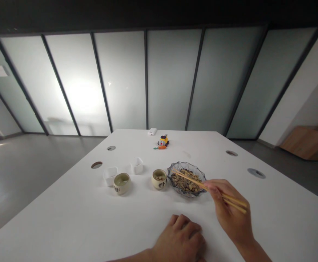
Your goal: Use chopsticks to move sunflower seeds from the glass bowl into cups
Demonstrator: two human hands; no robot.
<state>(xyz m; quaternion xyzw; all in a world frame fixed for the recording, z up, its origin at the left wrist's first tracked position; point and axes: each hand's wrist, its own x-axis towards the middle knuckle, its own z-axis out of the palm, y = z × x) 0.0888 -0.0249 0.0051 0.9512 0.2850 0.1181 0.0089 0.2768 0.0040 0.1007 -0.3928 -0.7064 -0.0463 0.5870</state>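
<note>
My right hand [229, 213] grips a pair of wooden chopsticks [195, 181]. Their tips reach out over a glass bowl [199, 174] filled with sunflower seeds. My left hand [182, 238] rests on the white table [66, 218] near its front edge, fingers curled, holding nothing. Just left of the glass bowl stands a small beige cup [159, 179] with a few seeds inside. Further left is a second beige cup [121, 183] that looks empty.
Two small white square dishes [110, 175] [137, 165] sit behind the cups. A yellow toy [163, 141] and a white box [152, 131] lie at the table's far edge. Round cable holes [96, 165] mark the tabletop. Frosted glass panels stand behind.
</note>
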